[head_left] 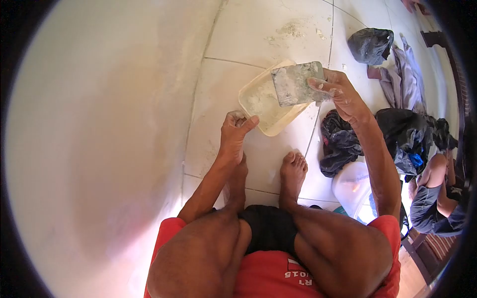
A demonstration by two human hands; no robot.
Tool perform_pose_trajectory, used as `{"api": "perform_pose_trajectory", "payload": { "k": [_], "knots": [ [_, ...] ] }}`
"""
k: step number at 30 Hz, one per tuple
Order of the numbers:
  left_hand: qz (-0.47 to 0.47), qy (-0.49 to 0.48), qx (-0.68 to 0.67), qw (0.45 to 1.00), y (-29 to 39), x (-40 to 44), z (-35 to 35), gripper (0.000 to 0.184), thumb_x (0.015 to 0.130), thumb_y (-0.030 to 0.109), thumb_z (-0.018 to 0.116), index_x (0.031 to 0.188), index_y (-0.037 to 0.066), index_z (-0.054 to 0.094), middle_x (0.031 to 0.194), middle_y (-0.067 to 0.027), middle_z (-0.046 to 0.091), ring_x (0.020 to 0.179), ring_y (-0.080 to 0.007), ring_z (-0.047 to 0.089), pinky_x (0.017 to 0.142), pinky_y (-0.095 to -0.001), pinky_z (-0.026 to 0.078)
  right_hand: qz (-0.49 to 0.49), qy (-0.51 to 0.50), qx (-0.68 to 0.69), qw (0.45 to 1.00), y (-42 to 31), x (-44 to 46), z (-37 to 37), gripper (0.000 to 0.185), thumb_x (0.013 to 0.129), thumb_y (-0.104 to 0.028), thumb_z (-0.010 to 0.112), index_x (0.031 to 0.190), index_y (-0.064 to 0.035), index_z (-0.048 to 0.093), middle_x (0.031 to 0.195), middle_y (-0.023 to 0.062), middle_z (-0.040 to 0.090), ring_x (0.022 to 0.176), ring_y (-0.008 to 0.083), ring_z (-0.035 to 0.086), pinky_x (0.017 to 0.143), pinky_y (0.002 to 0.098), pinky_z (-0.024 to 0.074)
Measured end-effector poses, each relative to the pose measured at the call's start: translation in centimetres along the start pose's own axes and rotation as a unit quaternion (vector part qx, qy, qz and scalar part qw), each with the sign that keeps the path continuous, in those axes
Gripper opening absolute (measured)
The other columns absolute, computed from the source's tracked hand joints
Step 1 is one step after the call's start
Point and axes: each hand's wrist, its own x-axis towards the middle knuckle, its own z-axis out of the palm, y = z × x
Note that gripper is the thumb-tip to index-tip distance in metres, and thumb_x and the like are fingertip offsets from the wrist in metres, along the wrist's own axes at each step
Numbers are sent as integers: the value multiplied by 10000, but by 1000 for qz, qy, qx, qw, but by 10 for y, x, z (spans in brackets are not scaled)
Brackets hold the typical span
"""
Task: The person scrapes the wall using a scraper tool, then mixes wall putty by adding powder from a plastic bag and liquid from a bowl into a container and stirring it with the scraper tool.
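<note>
My left hand (237,130) is closed on the near left edge of a shallow cream tray (272,128), thumb on top of the rim. The tray is tilted, and pale powdery residue coats its inside. In my right hand (338,94) is a flat grey rectangular plate (295,83) smeared with white material, the thumb lying across its face. The plate is above the right part of the tray and hides some of it; whether the two touch I cannot tell. White residue marks my right fingers.
Crumbs (293,30) lie on the tiled floor (238,30) beyond the tray. A pale wall (109,124) rises at left. At right are a black bag (371,45), grey cloth (405,79), dark plastic (343,144), a white container (352,186) and another seated person (437,198).
</note>
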Motion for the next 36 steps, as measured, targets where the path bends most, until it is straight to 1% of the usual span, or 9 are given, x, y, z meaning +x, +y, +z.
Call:
{"api": "perform_pose_trajectory", "payload": {
  "k": [4,10,13,15,16,18,22,24,36],
  "knots": [
    [-3,-12,7,1000,-1,0,-1,372,825,136,782,1050,73,492,999,-17,537,980,-141,536,932,-301,436,12,33,-9,999,4,0,0,450,847,-360,738,1044,38,669,831,37,682,688,84,604,579,226,475],
    [11,-21,2,1000,0,-2,0,368,834,139,771,1048,74,479,1010,-16,533,991,-143,535,938,-319,432,19,29,-8,999,3,-3,1,498,833,-395,749,1036,52,665,841,37,678,701,85,601,599,224,474],
    [-4,3,9,1000,3,-2,2,495,774,145,823,1094,0,474,1040,-78,573,1017,-155,542,972,-300,406,-60,8,-2,998,19,4,-5,568,843,-484,714,1042,45,666,811,38,665,705,134,602,621,274,489],
    [-3,-1,1,1000,2,-1,2,503,773,148,825,1098,-4,473,1049,-84,573,1029,-159,541,978,-303,405,-245,42,-249,936,24,13,-5,412,877,-317,671,1060,50,641,814,114,669,715,238,634,650,374,500],
    [2,-8,-9,1000,1,-2,2,511,771,151,827,1102,-7,471,1057,-90,574,1041,-162,541,983,-307,403,-243,43,-249,937,24,15,-3,412,877,-317,671,1060,50,641,814,114,669,715,238,634,650,374,500],
    [2,-9,-7,1000,2,-3,5,516,769,154,830,1103,-8,471,1062,-94,576,1048,-164,540,984,-307,403,-105,106,-510,847,20,22,7,324,823,-338,650,921,-30,652,748,193,653,755,382,651,698,464,511],
    [18,-21,3,1000,3,-6,8,377,838,147,776,1063,65,485,1052,-50,570,1009,-154,553,972,-336,435,-55,102,-588,801,16,35,27,205,760,-209,636,875,-40,646,765,226,650,781,403,646,693,491,514],
    [18,-19,9,1000,0,-4,7,380,835,142,778,1065,63,485,1050,-51,571,1008,-154,553,967,-336,436,-16,89,-623,777,21,42,31,233,777,-170,619,963,-36,660,799,202,666,773,394,648,696,491,504],
    [16,-17,10,1000,-1,-2,9,383,830,131,782,1057,48,485,1018,-43,560,988,-148,539,949,-316,431,-141,34,-597,789,37,23,54,181,769,-157,635,925,-75,676,760,173,672,741,364,672,660,471,538]
  ]
}}
